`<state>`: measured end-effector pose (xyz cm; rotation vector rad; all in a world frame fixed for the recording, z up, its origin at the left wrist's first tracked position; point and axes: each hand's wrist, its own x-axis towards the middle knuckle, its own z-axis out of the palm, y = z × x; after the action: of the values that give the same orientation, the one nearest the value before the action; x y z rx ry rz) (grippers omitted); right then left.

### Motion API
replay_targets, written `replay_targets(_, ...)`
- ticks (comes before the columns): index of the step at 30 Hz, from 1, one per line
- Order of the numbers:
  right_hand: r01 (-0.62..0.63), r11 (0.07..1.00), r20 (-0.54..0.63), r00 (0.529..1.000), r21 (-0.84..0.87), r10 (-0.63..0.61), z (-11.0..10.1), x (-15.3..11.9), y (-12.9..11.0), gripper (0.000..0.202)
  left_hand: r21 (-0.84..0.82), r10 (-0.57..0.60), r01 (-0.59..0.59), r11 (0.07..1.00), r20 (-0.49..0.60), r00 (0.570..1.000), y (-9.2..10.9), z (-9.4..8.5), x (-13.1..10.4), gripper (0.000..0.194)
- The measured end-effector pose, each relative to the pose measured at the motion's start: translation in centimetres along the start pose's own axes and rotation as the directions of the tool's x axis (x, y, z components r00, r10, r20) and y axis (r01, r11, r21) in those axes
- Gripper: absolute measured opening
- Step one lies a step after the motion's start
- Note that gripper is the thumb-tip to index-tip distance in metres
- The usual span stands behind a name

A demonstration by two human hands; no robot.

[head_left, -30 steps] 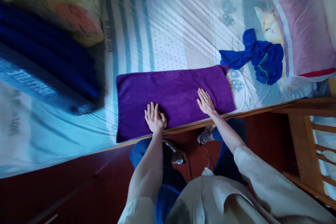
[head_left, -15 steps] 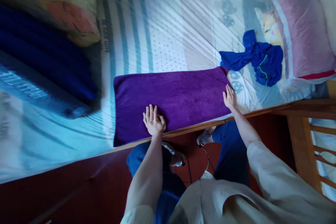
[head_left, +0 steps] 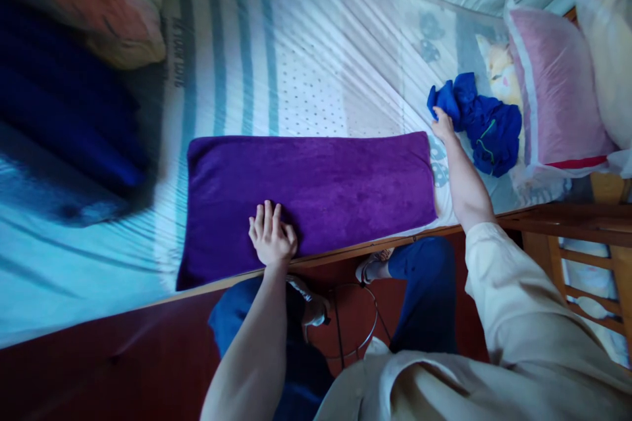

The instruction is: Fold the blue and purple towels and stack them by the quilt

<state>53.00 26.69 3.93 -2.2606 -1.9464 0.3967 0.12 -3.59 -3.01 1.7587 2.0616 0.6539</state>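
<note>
A purple towel (head_left: 316, 184) lies spread as a long rectangle along the near edge of the bed. My left hand (head_left: 272, 233) rests on its near side, fingers spread, palm down. Beyond the towel's right end, my right hand (head_left: 443, 125) pinches the left end of a crumpled blue garment (head_left: 494, 131). That garment, with a thin green line on it, lies bunched on the sheet and appears to be clothing; its exact kind cannot be made out.
A pink pillow (head_left: 557, 85) in a clear cover stands at the right end of the bed. Dark blue folded fabric (head_left: 59, 99) and a yellowish pillow (head_left: 133, 20) lie at the left. A wooden rail (head_left: 567, 217) borders the right; a cable loop (head_left: 375, 316) lies on the floor.
My right hand has moved from the towel's right edge to the blue garment and taken hold of its left end, which has been pushed inward. My left hand stays on the towel.
</note>
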Motion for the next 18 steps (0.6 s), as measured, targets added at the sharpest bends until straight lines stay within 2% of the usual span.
replay_targets(2, -0.048, 0.998, 0.096, 0.994, -0.041, 0.052, 0.5, -0.6, 0.0, 0.036, 0.004, 0.000, 0.000, 1.000, 0.004, 1.000, 0.0, 0.0, 0.0, 0.062)
replay_targets(4, -0.126, 0.989, 0.108, 0.985, -0.080, 0.135, 1.2, -2.2, -0.2, 0.042, 0.005, -0.003, 0.003, 1.000, 0.013, 1.000, -0.1, 0.0, 0.0, 0.063)
replay_targets(7, -0.221, 0.972, -0.044, 0.975, -0.085, 0.218, 2.3, -5.3, -1.3, 0.059, -0.006, -0.015, 0.015, 1.000, 0.022, 1.000, -0.1, 0.0, 0.0, 0.065)
replay_targets(9, -0.211, 0.974, -0.160, 0.967, -0.084, 0.196, 3.5, -8.1, -3.1, 0.057, -0.013, -0.012, 0.012, 1.000, 0.020, 1.000, -0.1, 0.0, 0.0, 0.064)
replay_targets(10, -0.165, 0.984, -0.225, 0.964, -0.074, 0.145, 4.3, -9.6, -4.4, 0.054, -0.014, -0.007, 0.007, 1.000, 0.017, 1.000, -0.1, 0.0, -0.1, 0.063)
replay_targets(11, -0.050, 0.996, -0.205, 0.978, -0.069, 0.035, 5.2, -11.2, -5.9, 0.054, -0.013, -0.001, 0.002, 1.000, 0.015, 1.000, -0.1, 0.0, -0.1, 0.063)
replay_targets(12, 0.076, 0.995, -0.137, 0.987, -0.058, -0.083, 6.3, -12.8, -7.4, 0.055, -0.010, 0.002, -0.002, 1.000, 0.013, 1.000, -0.1, 0.0, -0.1, 0.063)
replay_targets(14, 0.252, 0.968, 0.012, 0.968, -0.009, -0.252, 8.2, -15.5, -10.0, 0.058, 0.001, 0.002, -0.003, 1.000, 0.007, 1.000, -0.1, 0.0, -0.1, 0.063)
replay_targets(16, 0.313, 0.949, 0.094, 0.945, 0.023, -0.314, 9.4, -17.0, -11.0, 0.061, 0.013, -0.001, 0.001, 1.000, 0.002, 1.000, -0.1, -0.1, -0.1, 0.063)
replay_targets(18, 0.273, 0.962, 0.090, 0.958, 0.010, -0.272, 9.6, -17.1, -9.9, 0.063, 0.013, -0.004, 0.004, 1.000, 0.001, 1.000, 0.0, -0.2, -0.1, 0.063)
